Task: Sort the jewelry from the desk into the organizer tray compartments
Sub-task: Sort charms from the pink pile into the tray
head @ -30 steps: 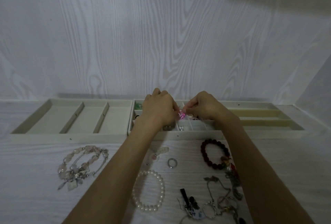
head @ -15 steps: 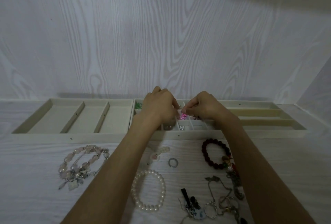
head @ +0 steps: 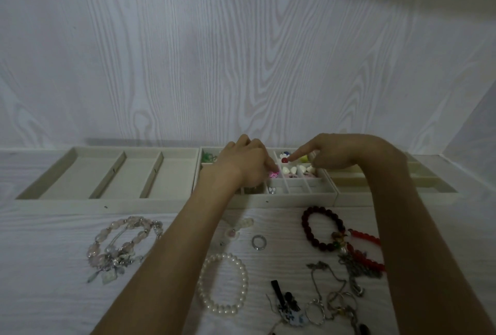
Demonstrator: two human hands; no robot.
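Moved since a second ago: both hands were bunched together over one pink piece; now they've split, the right one swung out to the right and pointing, and the cells between them are uncovered.

Surface: pale woodgrain surface [head: 53, 294] with the unsorted stuff still spread along the near side, so I'd say the job's well short of done.

Trays: cream three-slot organizer tray [head: 185, 150] on the left has nothing in it that I can see; the cream small-cell organizer tray [head: 295, 196] in the middle is where the tiny pieces go, makes sense since little cells stop them mixing.

Left hand: left hand [head: 243, 167] has fingers curled down into the cells, tips right at the small pink flower charm [head: 273, 174]. Looks like a pinch, but I can't tell for sure.

Right hand: right hand [head: 341, 153] holds nothing, index finger stretched out leftward, tip at a small red bead [head: 285, 159] in the back row, other fingers loosely tucked.

Bracelets: white pearl bracelet [head: 223, 282] lies flat as an oval, long axis running near-to-far; dark red beaded bracelet [head: 322, 226] flat near the tray's front edge.

Ring: small silver ring [head: 259, 242] flat between them.

Charm: sits in a middle-row cell, too small to call any direction.
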